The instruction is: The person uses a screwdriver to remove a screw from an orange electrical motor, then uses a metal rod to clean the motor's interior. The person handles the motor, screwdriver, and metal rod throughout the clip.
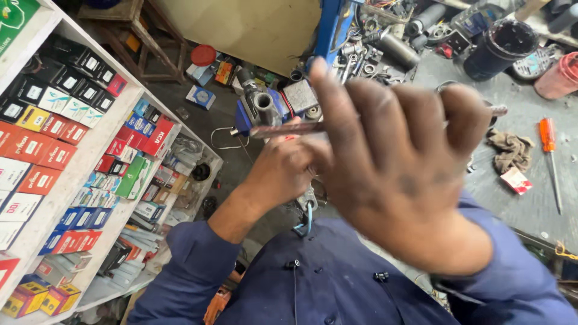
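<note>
Two hands: both raised close under the head camera, working one thin dark metal rod [289, 128].
Right hand [403, 174]: back of hand toward the lens, fingers curled together around the rod's right portion; the grip itself is hidden behind the knuckles. Rod's far tip shows past the hand at the right.
Left hand [286, 171]: partly covered by the right, fingers closed near the rod's middle; exact pinch can't be told.
Rod position: held roughly level in the air, left end free, above the blue-and-grey motor-like unit with a round metal port [265, 108].
Hanging part: a small grey metal piece on a blue loop [307, 210] dangles below the hands, near the dark blue shirt.
Bench: grey worktop [530, 198] with an orange-handled screwdriver [549, 156], a crumpled brown rag [510, 149], a black round tub [501, 47], and scattered sockets and fittings.
Left side: white shelf [96, 150] packed with small red, blue, black and yellow boxes.
Risk 1: rod could slip or twist out, since both grips sit toward one end and the left end is unsupported.
Risk 2: a dropped rod would likely strike the unit below or vanish into the floor clutter.
Risk 3: the right hand blocks the view of the contact point, so misalignment may go unnoticed.
</note>
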